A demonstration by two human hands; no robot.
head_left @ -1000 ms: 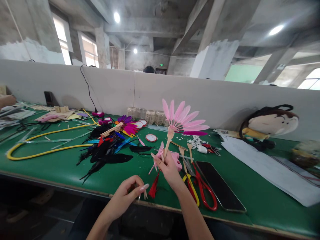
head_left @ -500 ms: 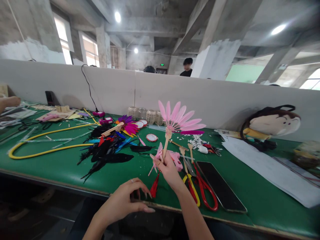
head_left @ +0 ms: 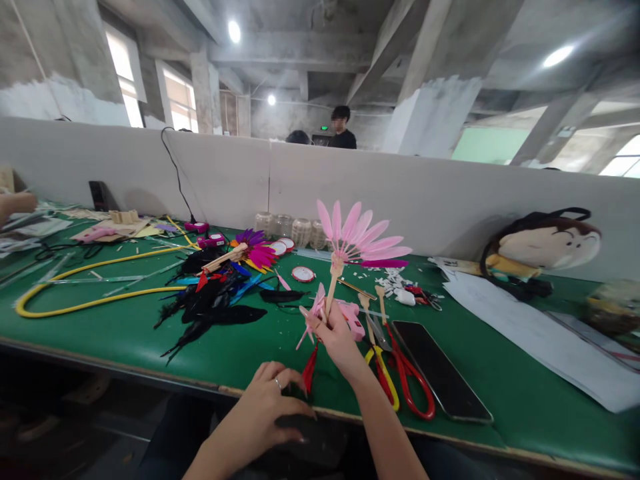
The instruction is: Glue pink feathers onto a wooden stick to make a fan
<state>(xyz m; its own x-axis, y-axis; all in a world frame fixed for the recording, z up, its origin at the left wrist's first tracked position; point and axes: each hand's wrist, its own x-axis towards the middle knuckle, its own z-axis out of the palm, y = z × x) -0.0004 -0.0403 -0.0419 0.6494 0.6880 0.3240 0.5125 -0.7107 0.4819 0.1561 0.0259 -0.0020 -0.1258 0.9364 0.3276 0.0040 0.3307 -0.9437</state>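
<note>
My right hand (head_left: 339, 340) is closed around the wooden handle of a pink feather fan (head_left: 353, 241), which stands upright with its feathers spread. A smaller bunch of pink pieces (head_left: 316, 308) and a red tassel (head_left: 310, 368) hang by the handle's lower end. My left hand (head_left: 274, 403), with a ring on one finger, is loosely curved at the table edge beside the tassel. Its thumb and fingers are apart and I see nothing held in it. Behind my right hand lies a pink glue gun (head_left: 354, 321), partly hidden.
Red-handled scissors (head_left: 413, 380), yellow-handled scissors (head_left: 384, 375) and a phone (head_left: 440, 370) lie on the right. Black feathers (head_left: 215, 313), a purple-and-pink feather fan (head_left: 255, 250) and a yellow tube (head_left: 100, 268) are leftward. Jars (head_left: 301, 233) line the partition (head_left: 320, 175). A plush-head bag (head_left: 545, 250) sits far right.
My left hand has shifted slightly right, its back turned more upward, fingers closer to the tassel. The fan and my right hand stay nearly still. A person beyond the partition has moved left.
</note>
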